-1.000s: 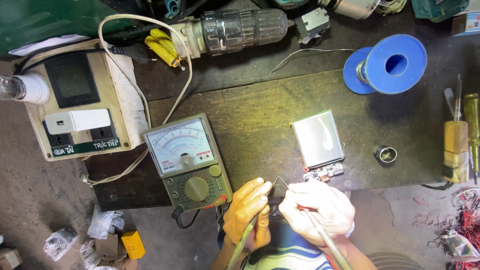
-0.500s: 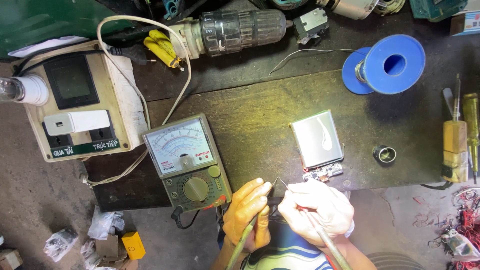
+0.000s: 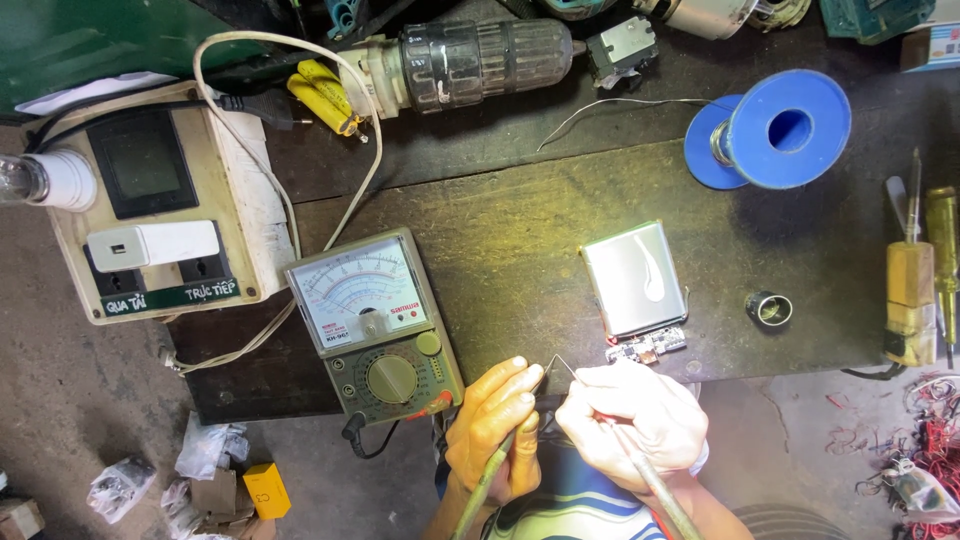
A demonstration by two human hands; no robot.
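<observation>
My left hand (image 3: 493,422) and my right hand (image 3: 633,415) are close together at the near edge of the dark workbench (image 3: 500,240). Each grips a thin meter probe; the two tips meet in a point (image 3: 553,364) between the hands. The probe leads run back under my wrists. An olive analog multimeter (image 3: 375,322) with a white dial lies just left of my left hand. Just beyond my right hand lies a flat silver battery pack (image 3: 634,277) with a small circuit board (image 3: 647,346) at its near end.
A cream power box (image 3: 160,205) with sockets and a bulb stands at left. A drill chuck and motor (image 3: 470,62) lie at the back. A blue solder spool (image 3: 780,130) sits back right, a small metal ring (image 3: 769,309) and screwdrivers (image 3: 925,270) at right.
</observation>
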